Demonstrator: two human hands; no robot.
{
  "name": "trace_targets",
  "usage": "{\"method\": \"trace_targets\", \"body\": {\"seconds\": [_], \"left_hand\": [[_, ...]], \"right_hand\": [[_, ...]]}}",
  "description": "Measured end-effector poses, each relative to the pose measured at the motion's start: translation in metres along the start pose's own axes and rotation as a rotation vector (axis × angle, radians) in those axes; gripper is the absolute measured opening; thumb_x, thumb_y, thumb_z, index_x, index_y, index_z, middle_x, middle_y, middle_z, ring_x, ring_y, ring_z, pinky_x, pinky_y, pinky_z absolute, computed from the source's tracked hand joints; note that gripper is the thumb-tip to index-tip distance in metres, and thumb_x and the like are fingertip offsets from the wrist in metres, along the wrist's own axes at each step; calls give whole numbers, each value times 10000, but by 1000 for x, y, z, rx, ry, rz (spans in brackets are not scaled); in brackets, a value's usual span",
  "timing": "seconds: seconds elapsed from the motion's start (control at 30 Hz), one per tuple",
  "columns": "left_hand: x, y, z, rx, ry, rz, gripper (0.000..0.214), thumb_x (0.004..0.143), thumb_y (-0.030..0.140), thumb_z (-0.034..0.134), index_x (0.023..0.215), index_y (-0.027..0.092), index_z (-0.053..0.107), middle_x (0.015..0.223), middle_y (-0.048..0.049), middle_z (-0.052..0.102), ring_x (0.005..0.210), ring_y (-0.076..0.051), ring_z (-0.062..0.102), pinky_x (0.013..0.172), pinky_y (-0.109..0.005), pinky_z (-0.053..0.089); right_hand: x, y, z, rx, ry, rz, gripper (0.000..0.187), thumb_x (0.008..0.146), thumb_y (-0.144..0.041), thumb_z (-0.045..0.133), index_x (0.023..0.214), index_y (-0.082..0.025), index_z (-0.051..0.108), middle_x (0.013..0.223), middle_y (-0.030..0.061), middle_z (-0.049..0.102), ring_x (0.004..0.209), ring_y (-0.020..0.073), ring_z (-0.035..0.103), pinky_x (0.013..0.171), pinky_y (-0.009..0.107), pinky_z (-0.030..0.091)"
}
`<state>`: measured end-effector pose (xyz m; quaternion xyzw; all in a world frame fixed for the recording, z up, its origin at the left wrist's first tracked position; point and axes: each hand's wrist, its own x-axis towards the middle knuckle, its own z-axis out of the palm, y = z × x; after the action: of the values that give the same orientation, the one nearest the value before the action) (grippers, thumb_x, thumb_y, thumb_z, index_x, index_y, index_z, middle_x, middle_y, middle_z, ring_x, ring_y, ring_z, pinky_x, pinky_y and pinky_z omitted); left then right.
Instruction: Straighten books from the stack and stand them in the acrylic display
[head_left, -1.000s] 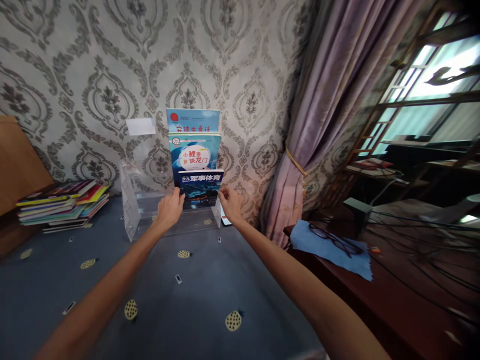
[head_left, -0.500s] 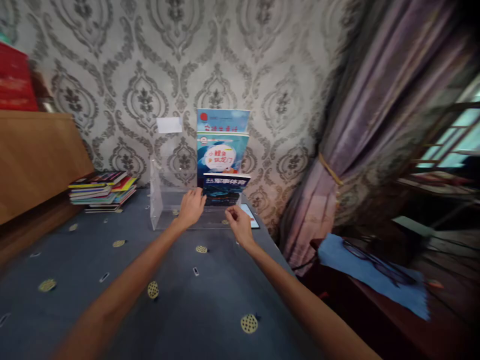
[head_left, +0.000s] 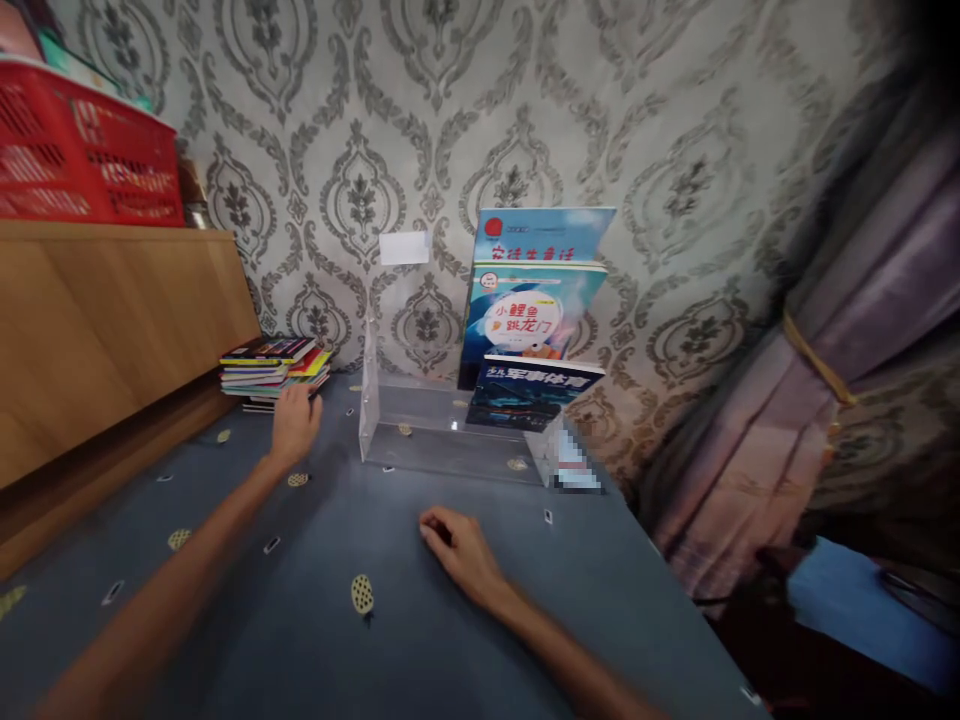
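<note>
My left hand point(head_left: 295, 425) is at the front right corner of a stack of books point(head_left: 259, 372), its fingers stretched toward the covers; whether they touch is hard to see. Low over the cloth, my right hand point(head_left: 461, 548) is loosely curled, thumb near the forefinger, with nothing in it. Behind it stands a clear acrylic book rack point(head_left: 367, 400) with stepped tiers. Its right side carries a dark blue book point(head_left: 536, 392) in front, a teal book point(head_left: 525, 310) behind that, and a light blue book point(head_left: 547, 235) at the back.
A blue patterned cloth point(head_left: 405, 650) covers the table. At left are a wooden cabinet point(head_left: 112, 330) and a red basket point(head_left: 112, 150). A phone-like flat object point(head_left: 576, 465), pixelated, lies right of the rack. A tied curtain point(head_left: 772, 430) hangs beyond the table's right edge.
My left hand has gone from the rack to the stack of books at left. My right hand has drawn back from the rack's front toward me. The view has turned left.
</note>
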<state>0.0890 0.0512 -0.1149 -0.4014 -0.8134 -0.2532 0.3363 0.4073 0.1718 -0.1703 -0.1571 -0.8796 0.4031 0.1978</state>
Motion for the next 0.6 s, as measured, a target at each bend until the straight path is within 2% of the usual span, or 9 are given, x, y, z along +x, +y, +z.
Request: {"method": "trace_targets", "body": {"seconds": [0.1, 0.23, 0.4, 0.5, 0.6], "left_hand": [[26, -41, 5, 195, -99, -141, 416, 929, 297, 391, 1222, 53, 557, 1190, -236, 626, 1162, -356, 544, 969, -499, 441], [58, -74, 15, 292, -177, -159, 535, 926, 319, 388, 1356, 11, 471, 1402, -296, 511, 1368, -400, 394, 1059, -600, 357], [91, -96, 33, 313, -258, -111, 640, 941, 388, 363, 1474, 34, 375, 1545, -269, 373, 1473, -403, 249, 1111, -677, 244], [107, -103, 44, 337, -363, -139, 662, 954, 440, 339, 1489, 52, 376, 1557, -258, 362, 1490, -405, 211, 1118, -688, 220], [117, -108, 52, 332, -441, -169, 673, 960, 500, 314, 1484, 86, 402, 1527, -252, 416, 1485, -410, 224, 1102, -718, 217]], "right_hand": [[-1, 3, 2, 50, -9, 33, 203, 905, -291, 507, 880, -185, 677, 747, 24, 678, 690, 161, 599, 649, 253, 409], [-1, 6, 0, 33, -35, 65, 204, 914, -302, 507, 892, -190, 677, 779, 32, 686, 732, 172, 613, 693, 264, 425], [-4, 7, 1, -43, -39, 76, 201, 930, -310, 502, 915, -211, 676, 853, 38, 702, 818, 189, 620, 800, 297, 432], [-4, 9, 2, -29, -47, 77, 212, 933, -312, 492, 901, -207, 674, 841, 37, 698, 801, 186, 617, 787, 291, 434], [-4, 10, 2, -26, -35, 82, 212, 926, -310, 497, 918, -204, 679, 847, 41, 700, 804, 187, 620, 784, 289, 433]]}}
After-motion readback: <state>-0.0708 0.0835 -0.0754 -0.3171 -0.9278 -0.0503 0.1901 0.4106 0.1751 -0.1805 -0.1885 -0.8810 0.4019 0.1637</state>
